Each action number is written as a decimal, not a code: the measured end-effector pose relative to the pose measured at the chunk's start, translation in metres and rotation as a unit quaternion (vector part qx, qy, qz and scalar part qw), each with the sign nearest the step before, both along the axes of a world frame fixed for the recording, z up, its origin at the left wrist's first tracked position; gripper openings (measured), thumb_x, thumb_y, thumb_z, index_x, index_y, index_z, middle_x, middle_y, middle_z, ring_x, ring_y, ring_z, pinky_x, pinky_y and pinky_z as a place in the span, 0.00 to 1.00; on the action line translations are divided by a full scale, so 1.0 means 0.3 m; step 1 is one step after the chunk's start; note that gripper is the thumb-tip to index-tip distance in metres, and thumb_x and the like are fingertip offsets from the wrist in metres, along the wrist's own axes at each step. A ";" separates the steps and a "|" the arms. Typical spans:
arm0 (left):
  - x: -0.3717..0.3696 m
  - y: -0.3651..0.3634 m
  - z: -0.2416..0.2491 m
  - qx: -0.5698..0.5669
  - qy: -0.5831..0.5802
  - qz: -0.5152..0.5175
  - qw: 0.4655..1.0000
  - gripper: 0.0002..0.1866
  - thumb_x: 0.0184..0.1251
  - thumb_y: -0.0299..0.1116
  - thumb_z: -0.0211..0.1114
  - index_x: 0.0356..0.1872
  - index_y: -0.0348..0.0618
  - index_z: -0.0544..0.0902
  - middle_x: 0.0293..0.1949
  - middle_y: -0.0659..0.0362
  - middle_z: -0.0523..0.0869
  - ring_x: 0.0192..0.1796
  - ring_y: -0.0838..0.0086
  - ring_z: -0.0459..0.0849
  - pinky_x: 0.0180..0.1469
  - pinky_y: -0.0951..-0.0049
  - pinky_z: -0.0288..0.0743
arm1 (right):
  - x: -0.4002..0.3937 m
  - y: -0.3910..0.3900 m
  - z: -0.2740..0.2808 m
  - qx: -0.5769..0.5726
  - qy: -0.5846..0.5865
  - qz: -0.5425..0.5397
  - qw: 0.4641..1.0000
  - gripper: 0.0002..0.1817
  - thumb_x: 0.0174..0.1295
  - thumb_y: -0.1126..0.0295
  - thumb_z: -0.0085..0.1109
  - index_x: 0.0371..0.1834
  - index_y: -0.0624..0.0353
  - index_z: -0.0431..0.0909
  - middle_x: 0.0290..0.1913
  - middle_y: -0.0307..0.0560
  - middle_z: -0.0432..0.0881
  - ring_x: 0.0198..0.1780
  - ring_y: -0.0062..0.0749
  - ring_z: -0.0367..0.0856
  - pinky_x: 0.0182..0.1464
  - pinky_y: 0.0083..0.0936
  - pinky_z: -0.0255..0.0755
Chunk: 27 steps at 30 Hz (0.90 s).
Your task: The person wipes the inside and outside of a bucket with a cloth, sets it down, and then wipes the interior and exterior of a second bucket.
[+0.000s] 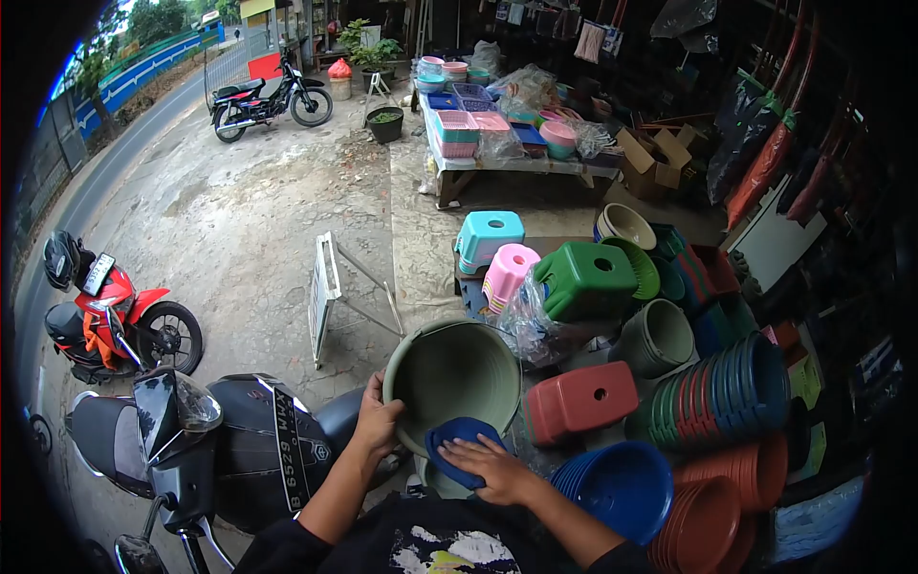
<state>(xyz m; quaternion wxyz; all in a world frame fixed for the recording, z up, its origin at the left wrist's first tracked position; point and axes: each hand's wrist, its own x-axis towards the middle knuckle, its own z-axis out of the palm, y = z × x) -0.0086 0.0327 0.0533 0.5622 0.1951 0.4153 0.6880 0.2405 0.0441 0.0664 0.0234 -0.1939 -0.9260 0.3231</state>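
A grey-green bucket (454, 368) is tilted in front of me, its open mouth facing up toward the camera. My left hand (380, 421) grips the left side of its rim, fingers wrapped behind the edge. Over the near rim lies a folded blue cloth (443, 438). My right hand (486, 463) presses on this cloth with the fingers laid over it, holding it against the bucket's lip; the thumb is hard to make out. Partly hidden below the bucket is another pale green container (440, 478).
Stacked blue basins (622, 493), brown pots (703, 521), coloured buckets (732, 383) and a red stool (581, 402) crowd the right. A parked scooter (239, 450) stands close on the left. Ahead are a metal stand (325, 297), a green stool (585, 277) and a goods table (526, 165).
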 end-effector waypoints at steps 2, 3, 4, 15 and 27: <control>-0.021 0.000 -0.001 0.009 -0.026 -0.007 1.000 0.27 0.45 0.09 0.51 0.49 0.45 0.69 0.47 0.56 0.78 0.48 0.68 0.81 0.54 0.65 0.80 | 0.075 0.038 0.031 0.037 -0.043 -0.007 0.998 0.47 0.49 0.70 0.60 0.78 0.48 0.54 0.77 0.49 0.58 0.78 0.43 0.54 0.76 0.50 0.47; -0.031 0.001 -0.002 0.016 -0.051 -0.010 0.999 0.27 0.46 0.09 0.51 0.49 0.46 0.68 0.47 0.55 0.78 0.47 0.67 0.82 0.52 0.64 0.82 | 0.102 0.067 0.061 0.070 -0.045 -0.029 0.996 0.47 0.47 0.72 0.61 0.77 0.51 0.56 0.76 0.48 0.61 0.77 0.44 0.56 0.76 0.49 0.48; -0.040 0.003 -0.008 0.017 -0.051 -0.015 0.998 0.27 0.46 0.09 0.51 0.49 0.46 0.68 0.47 0.55 0.78 0.47 0.67 0.82 0.52 0.64 0.82 | 0.127 0.089 0.084 0.103 -0.046 -0.050 0.992 0.48 0.44 0.74 0.62 0.76 0.53 0.57 0.74 0.48 0.63 0.76 0.45 0.57 0.76 0.48 0.50; -0.085 -0.020 -0.027 0.029 -0.069 -0.030 0.997 0.28 0.45 0.09 0.50 0.50 0.46 0.68 0.47 0.54 0.78 0.47 0.63 0.83 0.52 0.60 0.83 | 0.163 0.276 -0.019 -0.150 0.466 -0.587 0.645 0.18 0.67 0.72 0.54 0.58 0.69 0.75 0.52 0.50 0.82 0.53 0.34 0.79 0.58 0.29 0.69; -0.020 -0.013 -0.012 -0.019 -0.046 -0.028 0.998 0.20 0.55 0.11 0.53 0.45 0.48 0.69 0.43 0.58 0.79 0.45 0.71 0.80 0.49 0.67 0.80 | -0.039 0.060 0.181 0.120 0.384 -0.420 0.813 0.28 0.60 0.78 0.51 0.67 0.67 0.68 0.60 0.63 0.76 0.63 0.53 0.74 0.68 0.37 0.62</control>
